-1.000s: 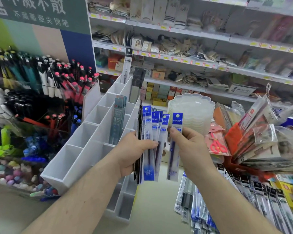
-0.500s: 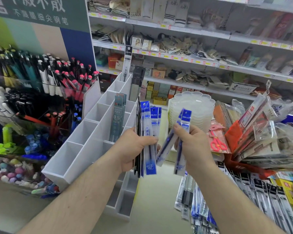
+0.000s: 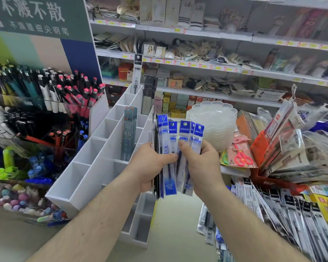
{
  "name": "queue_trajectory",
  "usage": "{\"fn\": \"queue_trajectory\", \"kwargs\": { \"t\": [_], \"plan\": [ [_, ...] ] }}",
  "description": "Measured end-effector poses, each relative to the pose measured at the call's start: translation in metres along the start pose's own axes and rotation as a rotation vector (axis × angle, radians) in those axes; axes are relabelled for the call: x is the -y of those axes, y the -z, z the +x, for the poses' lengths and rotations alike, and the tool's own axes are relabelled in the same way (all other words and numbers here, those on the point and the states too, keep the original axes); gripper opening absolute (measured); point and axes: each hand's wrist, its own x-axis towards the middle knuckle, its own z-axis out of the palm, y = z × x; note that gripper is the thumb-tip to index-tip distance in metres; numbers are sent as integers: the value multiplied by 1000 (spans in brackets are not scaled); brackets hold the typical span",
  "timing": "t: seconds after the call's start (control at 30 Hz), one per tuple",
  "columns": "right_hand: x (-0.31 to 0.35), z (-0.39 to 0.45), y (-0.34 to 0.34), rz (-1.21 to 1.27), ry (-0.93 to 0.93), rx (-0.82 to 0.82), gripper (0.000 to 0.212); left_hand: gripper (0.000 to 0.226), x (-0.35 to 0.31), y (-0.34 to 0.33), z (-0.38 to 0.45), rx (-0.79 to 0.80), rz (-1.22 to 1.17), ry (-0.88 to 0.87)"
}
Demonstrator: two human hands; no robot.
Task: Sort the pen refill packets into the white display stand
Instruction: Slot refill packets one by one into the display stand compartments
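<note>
At frame centre the right hand [image 3: 201, 165] has brought its two blue-headed refill packets [image 3: 187, 148] back against the left hand's [image 3: 151, 167] gripped fan [image 3: 166, 148] (regrouping by type, likely); white display stand [image 3: 95, 167] unfilled.

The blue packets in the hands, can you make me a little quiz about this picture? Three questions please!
1. True or false: both hands, the left hand and the right hand, hold the blue refill packets.
2. Which is standing in a slot of the white display stand?
A. pink scissors
B. a grey-green 0.5 packet
C. a plastic plate
3. Fill in: the pink scissors hang on the ______ side of the hands.

Key
1. True: the fingers of both hands pinch the fanned packets.
2. B: the grey-green 0.5 packet stands upright in a middle slot.
3. Right, below the stack of clear plates.
</note>
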Motion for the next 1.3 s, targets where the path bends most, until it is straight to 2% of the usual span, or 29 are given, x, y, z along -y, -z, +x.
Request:
{"fn": "queue_trajectory", "kwargs": {
  "t": [0.17,0.33,0.43,0.53,0.63,0.73,0.83,0.93,1.07,1.2,1.3],
  "plan": [
    [3,3,2,-43,-10,-28,9,31,-2,-1,-6,40,13,17],
    [3,1,2,-94,-3,47,16,31,-5,-1,-10,36,8,2],
    [4,10,9,-51,-38,-29,8,34,-5,9,-14,-30,-12,-59],
    [3,20,18,129,-201,-71,9,26,-4,21,-22,-95,-50,-110],
    [-10,29,20,231,-305,-64,14,28,1,29,-25,-148,-53,-150],
    [-30,35,22,342,-504,-31,5,31,2,35,-23,-205,-41,-184],
    [-45,37,29,479,-719,-12,18,32,4,37,-23,-227,-73,-190],
    [-56,37,31,462,-815,-12,21,27,4,36,-23,-240,-108,-205],
    [-64,39,30,434,-839,-24,19,18,4,36,-24,-246,-134,-220],
    [-61,43,25,366,-829,-3,26,24,7,37,-25,-220,-151,-209],
    [-60,56,12,330,-735,-25,24,27,8,38,-24,-205,-166,-211]
  ]
}}
